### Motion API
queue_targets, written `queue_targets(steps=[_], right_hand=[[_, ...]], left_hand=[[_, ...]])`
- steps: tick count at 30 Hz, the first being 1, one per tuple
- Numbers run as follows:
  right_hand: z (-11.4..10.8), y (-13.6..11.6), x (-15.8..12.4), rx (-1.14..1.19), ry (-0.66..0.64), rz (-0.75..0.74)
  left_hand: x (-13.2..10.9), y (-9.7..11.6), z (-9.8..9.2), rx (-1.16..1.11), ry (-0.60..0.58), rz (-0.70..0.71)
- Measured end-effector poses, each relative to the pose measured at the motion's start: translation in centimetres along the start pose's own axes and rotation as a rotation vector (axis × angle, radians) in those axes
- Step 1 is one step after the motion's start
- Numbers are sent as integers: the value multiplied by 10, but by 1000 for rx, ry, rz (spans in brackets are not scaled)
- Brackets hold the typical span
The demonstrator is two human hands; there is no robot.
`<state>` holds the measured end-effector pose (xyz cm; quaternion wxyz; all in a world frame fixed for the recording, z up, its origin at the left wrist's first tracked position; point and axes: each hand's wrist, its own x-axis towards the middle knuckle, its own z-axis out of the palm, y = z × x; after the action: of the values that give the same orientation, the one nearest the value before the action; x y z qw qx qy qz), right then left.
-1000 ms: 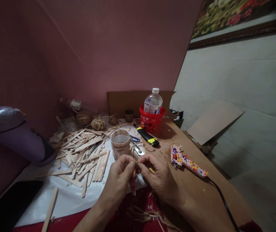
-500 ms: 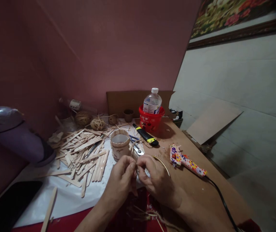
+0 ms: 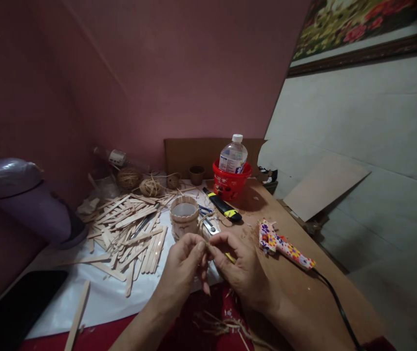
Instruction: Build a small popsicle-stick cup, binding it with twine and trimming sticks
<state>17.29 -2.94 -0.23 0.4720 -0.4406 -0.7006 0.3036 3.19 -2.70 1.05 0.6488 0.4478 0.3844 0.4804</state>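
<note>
My left hand (image 3: 180, 265) and my right hand (image 3: 243, 270) meet at the front of the table, thumbs and forefingers pinched close together. Between the fingertips is a thin tan strand of twine (image 3: 207, 246), mostly covered by the fingers. Just beyond my left hand stands a round cup (image 3: 184, 222) clad in craft sticks. A box cutter with a metal head (image 3: 211, 228) lies beside the cup. Part of a yellow thing (image 3: 230, 258) shows behind my right fingers. Loose twine ends (image 3: 226, 325) hang over the red cloth below my hands.
Craft sticks (image 3: 135, 219) lie heaped at left, near twine balls (image 3: 150, 187), a purple bottle (image 3: 33, 204) and a dark phone-like slab (image 3: 22, 307). A black-yellow cutter (image 3: 225, 207), red bucket (image 3: 230, 185) and flowered glue gun (image 3: 285, 246) with its cord stand right.
My right hand has turned and its fingers have lifted. A curved gold-coloured rim seen behind it is now mostly hidden. The view has shifted slightly; both hands stay pinched together.
</note>
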Motion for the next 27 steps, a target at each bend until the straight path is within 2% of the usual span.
queue_targets(steps=[6, 11, 14, 16, 20, 27], right_hand=[[-1, -4, 2, -67, -8, -86], [0, -4, 3, 20, 7, -26], [0, -4, 3, 157, -52, 22], [1, -4, 2, 211, -93, 77], [3, -4, 1, 274, -108, 138], [5, -4, -1, 441, -154, 223]], left_hand=[[-1, -3, 0, 210, 16, 104], [-5, -1, 0, 421, 69, 264], [-7, 1, 0, 543, 81, 377], [-8, 1, 1, 574, 80, 404], [-7, 2, 2, 501, 48, 372], [-5, 1, 3, 207, -82, 186]])
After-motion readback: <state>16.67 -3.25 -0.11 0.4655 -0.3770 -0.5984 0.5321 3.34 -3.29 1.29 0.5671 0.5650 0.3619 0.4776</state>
